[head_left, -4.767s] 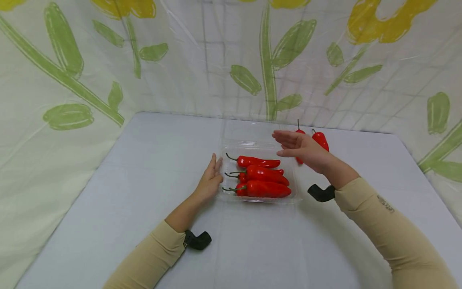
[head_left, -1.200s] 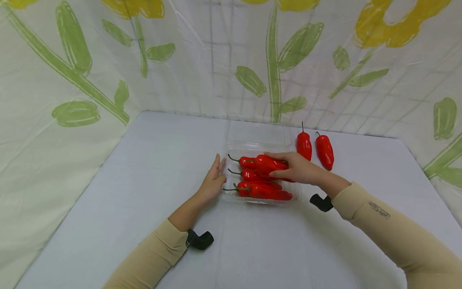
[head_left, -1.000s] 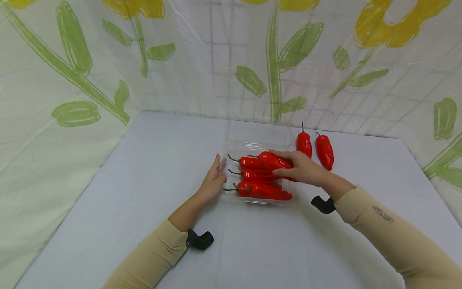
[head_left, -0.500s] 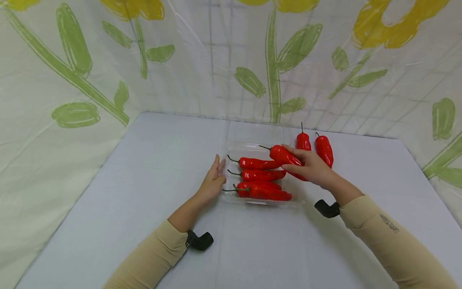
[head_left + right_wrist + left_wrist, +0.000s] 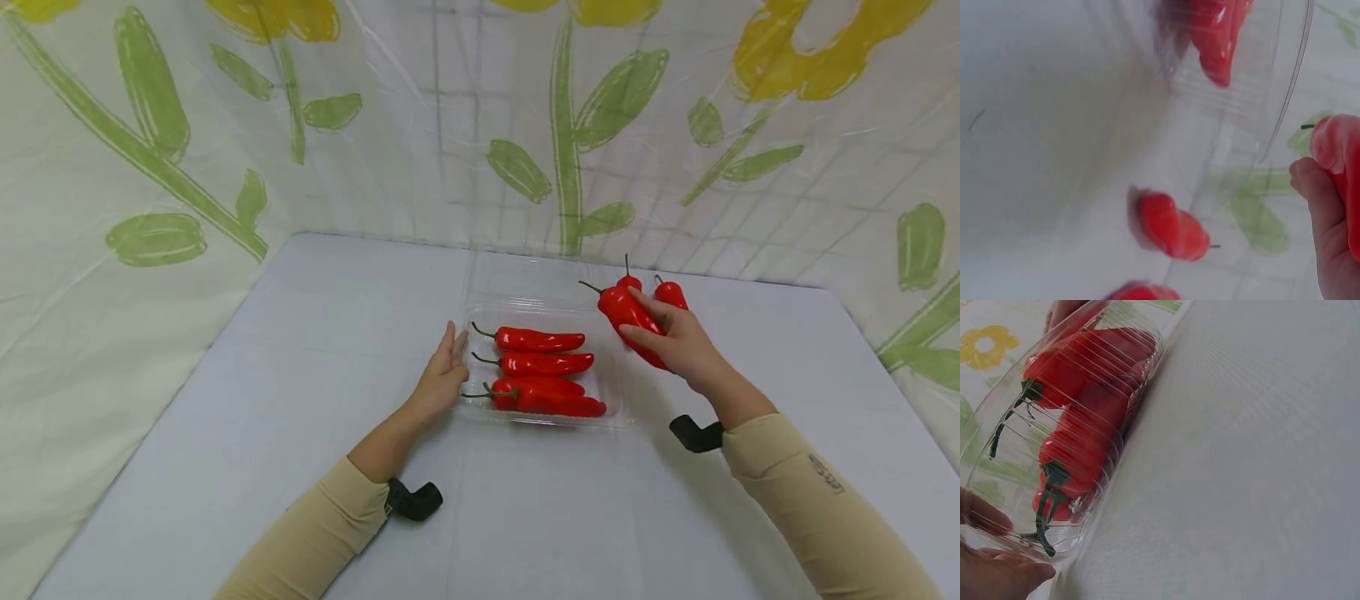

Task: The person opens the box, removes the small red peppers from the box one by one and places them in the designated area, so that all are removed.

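My right hand [image 5: 678, 337] grips a red pepper [image 5: 628, 318] in the air, to the right of a clear plastic container [image 5: 611, 417]. In the right wrist view the held pepper [image 5: 1341, 153] shows at the right edge, with the thumb against it. Several red peppers lie side by side in the container, such as the rear one [image 5: 538, 340], stems to the left. My left hand [image 5: 438, 375] rests against the container's left wall, fingers fairly straight. The left wrist view shows its fingers [image 5: 997, 575] at the container's near end.
Two more red peppers lie on the white table [image 5: 337, 350] behind the right hand: one partly hidden by the held pepper, the other [image 5: 671, 293] farther right. The container's clear lid [image 5: 525, 275] lies folded back. A flower-printed curtain [image 5: 450, 125] hangs behind the table.
My right hand came down to the container, took hold of a pepper, and lifted it out up and to the right. The left hand stayed at the container's left side.
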Available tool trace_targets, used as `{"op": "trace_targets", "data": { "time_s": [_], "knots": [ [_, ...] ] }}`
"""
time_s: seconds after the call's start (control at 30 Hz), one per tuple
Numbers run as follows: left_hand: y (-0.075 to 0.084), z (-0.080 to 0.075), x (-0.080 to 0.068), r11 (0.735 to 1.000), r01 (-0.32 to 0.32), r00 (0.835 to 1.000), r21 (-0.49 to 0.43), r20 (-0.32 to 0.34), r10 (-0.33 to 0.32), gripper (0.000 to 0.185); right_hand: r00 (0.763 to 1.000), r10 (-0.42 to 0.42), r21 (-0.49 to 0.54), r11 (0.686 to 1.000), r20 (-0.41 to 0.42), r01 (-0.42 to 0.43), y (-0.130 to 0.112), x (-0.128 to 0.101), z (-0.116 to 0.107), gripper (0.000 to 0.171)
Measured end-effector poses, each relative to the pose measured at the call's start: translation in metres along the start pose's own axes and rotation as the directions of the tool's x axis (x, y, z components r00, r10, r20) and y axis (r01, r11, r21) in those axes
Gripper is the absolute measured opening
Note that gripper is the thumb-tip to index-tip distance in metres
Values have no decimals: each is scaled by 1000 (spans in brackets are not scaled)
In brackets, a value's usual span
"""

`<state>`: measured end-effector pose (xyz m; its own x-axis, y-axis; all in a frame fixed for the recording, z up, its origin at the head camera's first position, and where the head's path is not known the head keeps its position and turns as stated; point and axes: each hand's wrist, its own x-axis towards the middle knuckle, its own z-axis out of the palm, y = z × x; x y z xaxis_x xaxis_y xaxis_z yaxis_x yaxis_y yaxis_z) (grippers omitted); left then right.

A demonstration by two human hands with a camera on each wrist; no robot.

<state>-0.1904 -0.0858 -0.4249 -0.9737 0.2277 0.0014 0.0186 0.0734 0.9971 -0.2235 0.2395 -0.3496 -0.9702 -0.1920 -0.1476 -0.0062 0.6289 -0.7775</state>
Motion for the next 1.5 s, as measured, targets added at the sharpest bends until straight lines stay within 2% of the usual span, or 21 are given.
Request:
{"op": "trace_targets", "data": {
  "time_s": [0.27, 0.4, 0.5, 0.7, 0.9, 1.07, 1.27, 1.5],
  "knots": [
    [-1, 0, 0, 1000, -14, 1000, 2, 2, 14, 74, 995, 58, 11, 998, -84, -57, 15, 4, -17, 73],
    [0, 0, 0, 1000, -15, 1000, 0, 5, 15, 74, 989, 95, 83, 993, -117, -86, 24, 7, -24, 74],
    [1, 0, -1, 1000, -14, 1000, 4, 4, 14, 74, 979, 136, 129, 985, -153, -117, 30, 9, -29, 76],
    [1, 0, 0, 1000, -18, 1000, 6, 6, 18, 74, 948, 211, 140, 973, -237, -182, 43, 16, -36, 77],
    [2, 1, -1, 1000, -19, 1000, 3, 5, 19, 73, 928, 239, 148, 968, -287, -204, 53, 21, -42, 78],
    [4, 2, -2, 1000, -16, 1000, 5, 5, 16, 73, 910, 278, 173, 957, -308, -233, 62, 25, -50, 80],
    [4, 2, -1, 1000, -2, 1000, 4, 0, 2, 73, 876, 352, 247, 928, -330, -279, 73, 33, -60, 80],
    [2, 2, -2, 1000, 4, 1000, -1, -4, -4, 73, 862, 392, 252, 913, -322, -322, 82, 41, -70, 84]
  ]
}}
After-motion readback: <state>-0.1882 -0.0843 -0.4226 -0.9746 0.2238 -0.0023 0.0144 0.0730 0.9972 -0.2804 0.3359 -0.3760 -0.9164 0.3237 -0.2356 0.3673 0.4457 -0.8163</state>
